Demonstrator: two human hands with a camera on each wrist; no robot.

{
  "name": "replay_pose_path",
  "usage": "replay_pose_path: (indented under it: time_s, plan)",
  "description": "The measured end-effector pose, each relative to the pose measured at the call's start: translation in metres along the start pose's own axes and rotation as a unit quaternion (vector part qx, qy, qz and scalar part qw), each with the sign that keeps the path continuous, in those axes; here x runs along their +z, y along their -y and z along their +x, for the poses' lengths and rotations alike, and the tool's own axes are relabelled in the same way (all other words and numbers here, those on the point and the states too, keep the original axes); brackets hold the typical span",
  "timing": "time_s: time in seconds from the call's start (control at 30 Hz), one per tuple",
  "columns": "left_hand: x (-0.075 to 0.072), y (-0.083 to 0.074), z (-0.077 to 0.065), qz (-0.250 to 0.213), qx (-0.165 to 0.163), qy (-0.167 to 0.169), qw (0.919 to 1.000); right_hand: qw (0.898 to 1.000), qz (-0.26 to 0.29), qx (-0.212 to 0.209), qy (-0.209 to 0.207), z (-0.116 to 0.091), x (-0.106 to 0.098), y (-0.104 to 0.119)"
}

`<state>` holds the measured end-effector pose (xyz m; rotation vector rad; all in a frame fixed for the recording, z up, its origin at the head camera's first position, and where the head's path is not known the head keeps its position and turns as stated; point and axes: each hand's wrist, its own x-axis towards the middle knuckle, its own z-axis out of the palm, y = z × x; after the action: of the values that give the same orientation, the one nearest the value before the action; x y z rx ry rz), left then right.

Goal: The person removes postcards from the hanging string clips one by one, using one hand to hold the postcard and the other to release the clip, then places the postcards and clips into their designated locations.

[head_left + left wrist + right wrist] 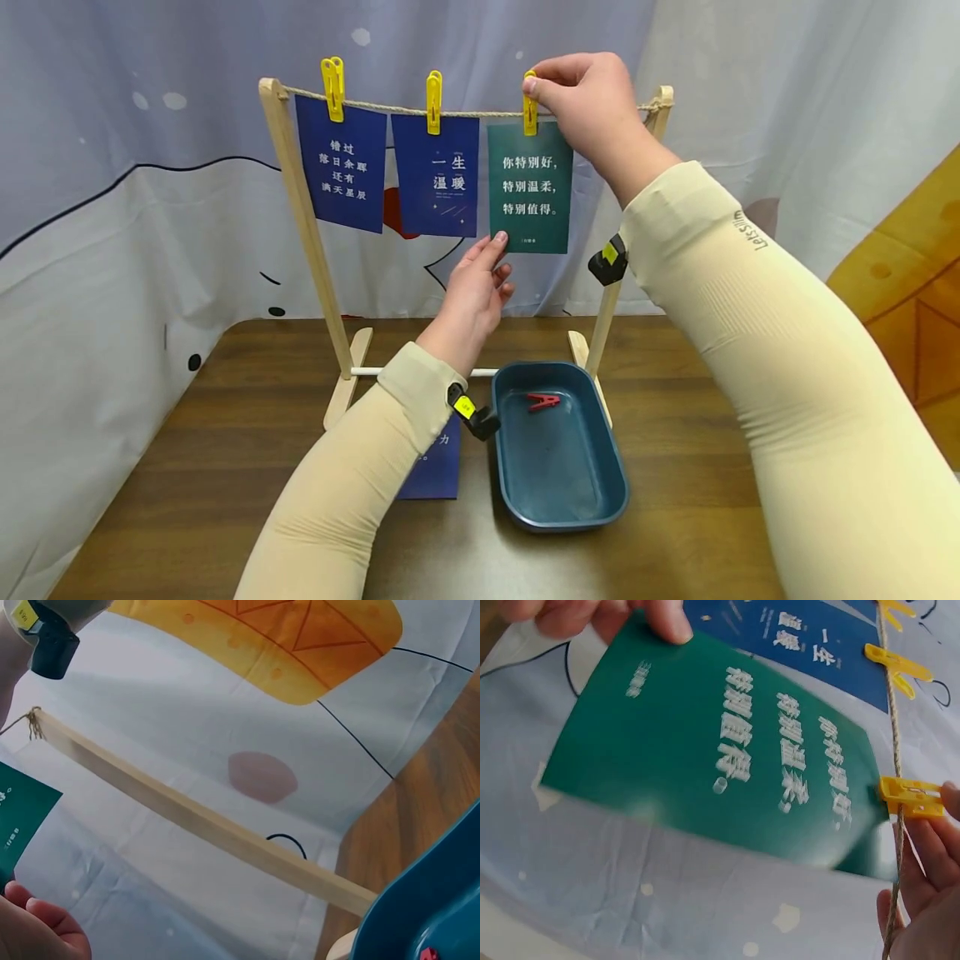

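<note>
A green card (529, 187) with white writing hangs at the right of a twine line (480, 113). My right hand (600, 104) pinches a yellow clothespin (530, 112) at the card's top edge, on the twine. Below, my left hand (476, 279) holds the card's lower left corner, thumb on its front. In the right wrist view the clothespin (911, 796) sits across both twine and card edge. Two blue cards, one at left (341, 162) and one in the middle (437, 175), hang from yellow clothespins (333, 90) on the same line.
The twine runs between two wooden posts (307, 225) on feet joined by a white rod (367, 372). A dark blue tray (558, 523) with a red clothespin (543, 402) stands on the wooden table (225, 433). Another blue card (438, 475) lies partly behind my left arm. A printed curtain (187, 225) hangs behind.
</note>
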<state>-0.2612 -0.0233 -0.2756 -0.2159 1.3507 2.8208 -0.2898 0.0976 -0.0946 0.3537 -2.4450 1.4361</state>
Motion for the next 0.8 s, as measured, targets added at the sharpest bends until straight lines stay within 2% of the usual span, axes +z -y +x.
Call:
replay_pose_path:
  time_s: [0.1, 0.23, 0.37, 0.47, 0.63, 0.8]
  plan:
    - [0.001, 0.001, -0.001, 0.007, -0.005, 0.005, 0.9999, 0.997, 0.059, 0.000, -0.040, 0.000, -0.001, 0.001]
    - [0.000, 0.003, -0.003, 0.014, -0.012, 0.008, 0.9998, 0.986, 0.132, -0.005, -0.097, -0.001, -0.004, 0.003]
    - [-0.004, 0.009, -0.005, 0.027, -0.020, 0.009, 0.9994, 0.966, 0.208, -0.005, -0.153, -0.005, -0.009, 0.009]
    - [-0.011, 0.017, -0.007, 0.041, -0.031, 0.016, 0.9986, 0.944, 0.271, -0.019, -0.188, -0.011, -0.015, 0.013]
    - [-0.026, 0.031, -0.016, 0.042, -0.062, 0.020, 0.9970, 0.915, 0.347, -0.061, -0.197, -0.028, -0.021, 0.012]
    - [-0.046, 0.038, -0.027, 0.048, -0.086, 0.013, 0.9950, 0.911, 0.363, -0.093, -0.173, -0.052, -0.019, -0.002]
